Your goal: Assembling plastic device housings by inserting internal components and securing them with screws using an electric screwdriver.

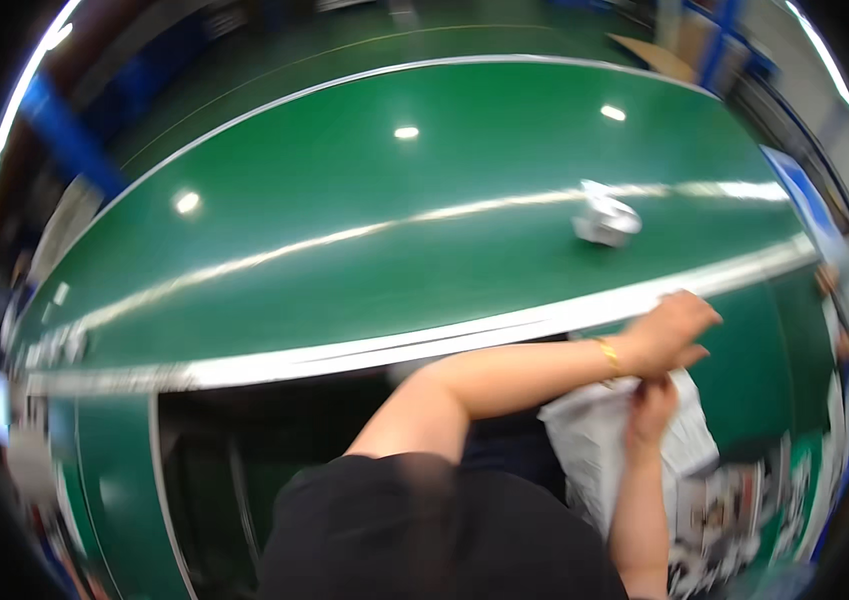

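Observation:
My left arm reaches across to the right, and my left hand hovers beside the white rail, its fingers stretched and the thumb apart. Nothing shows in it. Just below, my right hand has its fingers closed at the upper part of a white plastic bag. The bag spreads out under and around that hand, creased and blurred. On the green surface beyond the rail lies a crumpled white bundle, too blurred to make out its kind.
A long green conveyor-like table with a white front rail curves across the view. Small pale items lie at its left end. Dark printed packages sit at the lower right. Blue posts stand behind.

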### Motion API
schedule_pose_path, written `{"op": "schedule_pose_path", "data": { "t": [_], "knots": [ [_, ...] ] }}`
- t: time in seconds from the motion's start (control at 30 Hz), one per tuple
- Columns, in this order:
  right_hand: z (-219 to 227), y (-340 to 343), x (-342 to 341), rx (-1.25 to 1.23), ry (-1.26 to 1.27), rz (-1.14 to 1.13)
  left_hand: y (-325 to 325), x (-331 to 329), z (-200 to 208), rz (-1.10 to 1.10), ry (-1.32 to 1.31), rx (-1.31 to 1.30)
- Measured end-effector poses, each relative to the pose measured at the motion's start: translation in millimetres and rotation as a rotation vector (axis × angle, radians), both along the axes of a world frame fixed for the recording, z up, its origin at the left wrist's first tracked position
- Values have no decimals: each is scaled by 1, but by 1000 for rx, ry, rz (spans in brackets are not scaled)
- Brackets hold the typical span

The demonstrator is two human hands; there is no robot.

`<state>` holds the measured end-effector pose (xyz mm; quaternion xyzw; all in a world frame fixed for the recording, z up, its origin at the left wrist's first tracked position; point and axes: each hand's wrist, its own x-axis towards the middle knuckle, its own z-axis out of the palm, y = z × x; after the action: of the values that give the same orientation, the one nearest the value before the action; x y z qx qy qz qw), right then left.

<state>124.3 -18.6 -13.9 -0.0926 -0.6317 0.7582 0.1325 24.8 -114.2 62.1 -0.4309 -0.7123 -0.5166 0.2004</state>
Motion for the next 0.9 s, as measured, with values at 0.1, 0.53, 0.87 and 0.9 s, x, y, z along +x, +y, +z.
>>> {"op": "schedule_pose_path", "data": {
  "t": [0.1, 0.53, 0.87, 0.9],
  "knots": [
    [0, 4, -7, -318, 17, 51, 15, 5, -3, -76, -20, -91],
    [24, -9, 5, -229, -63, -80, 123, -37, -24, -940, -1201, -335],
    [26, -14, 5, -93, -107, -26, 134, -52, -44, -1041, -1420, -221],
    [25, -16, 4, -87, -105, -53, 134, -51, -44, -1002, -1381, -242]
  ]
}}
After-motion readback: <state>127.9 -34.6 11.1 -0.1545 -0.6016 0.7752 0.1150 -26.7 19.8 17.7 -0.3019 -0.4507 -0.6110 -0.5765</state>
